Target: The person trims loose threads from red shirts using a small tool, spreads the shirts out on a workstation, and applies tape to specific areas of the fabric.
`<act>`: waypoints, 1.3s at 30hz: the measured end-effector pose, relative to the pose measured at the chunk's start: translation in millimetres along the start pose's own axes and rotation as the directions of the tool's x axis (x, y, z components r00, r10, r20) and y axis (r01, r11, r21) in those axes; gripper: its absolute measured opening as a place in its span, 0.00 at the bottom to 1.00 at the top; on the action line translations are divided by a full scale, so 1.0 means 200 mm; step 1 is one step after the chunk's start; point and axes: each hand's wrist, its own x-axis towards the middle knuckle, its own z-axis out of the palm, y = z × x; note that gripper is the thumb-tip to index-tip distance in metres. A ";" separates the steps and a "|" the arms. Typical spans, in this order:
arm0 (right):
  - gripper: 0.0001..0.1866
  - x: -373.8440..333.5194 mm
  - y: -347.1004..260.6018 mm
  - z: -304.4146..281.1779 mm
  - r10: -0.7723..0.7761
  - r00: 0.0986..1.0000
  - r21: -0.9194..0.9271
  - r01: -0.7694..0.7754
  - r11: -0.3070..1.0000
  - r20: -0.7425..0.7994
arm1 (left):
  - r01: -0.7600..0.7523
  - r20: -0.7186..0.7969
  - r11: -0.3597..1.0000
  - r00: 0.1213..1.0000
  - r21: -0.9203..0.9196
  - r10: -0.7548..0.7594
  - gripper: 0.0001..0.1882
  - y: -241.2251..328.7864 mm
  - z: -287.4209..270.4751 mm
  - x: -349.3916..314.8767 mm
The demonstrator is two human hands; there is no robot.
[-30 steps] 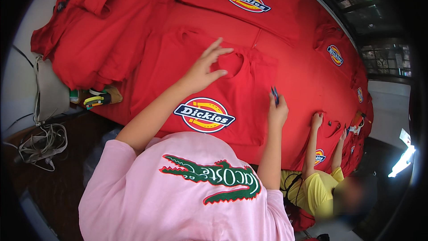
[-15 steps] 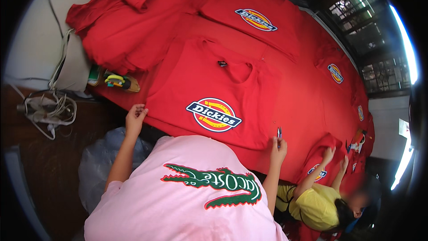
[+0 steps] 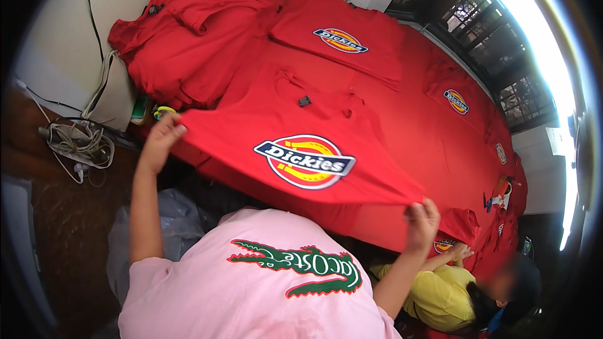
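A red T-shirt (image 3: pixel 251 119) with a printed badge of dark blue, white and yellow is stretched between my two hands, its near edge lifted off the table. My left hand (image 3: pixel 164 135) is closed on its left corner. My right hand (image 3: pixel 423 221) pinches the right corner, a little blurred, so whether it also holds the small slim tool seen there before cannot be told. The neckline, with a dark label, lies toward the far side.
A heap of red shirts (image 3: pixel 195 31) covers the far left of the red table (image 3: pixel 402 125). Flat printed shirts (image 3: pixel 339 19) lie at the back and right. A co-worker in a yellow top (image 3: pixel 443 298) works at the near right. Tangled white cables (image 3: pixel 78 144) hang at left.
Both hands have risen and spread apart, pulling the shirt's near edge up and taut. My right hand has taken hold of the shirt corner. The co-worker's hands have lowered.
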 end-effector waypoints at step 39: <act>0.13 2.47 0.79 -0.21 0.157 0.944 -0.540 -0.296 0.788 -0.289 | -0.200 0.210 0.392 0.978 0.898 0.018 0.11 -0.26 0.70 2.56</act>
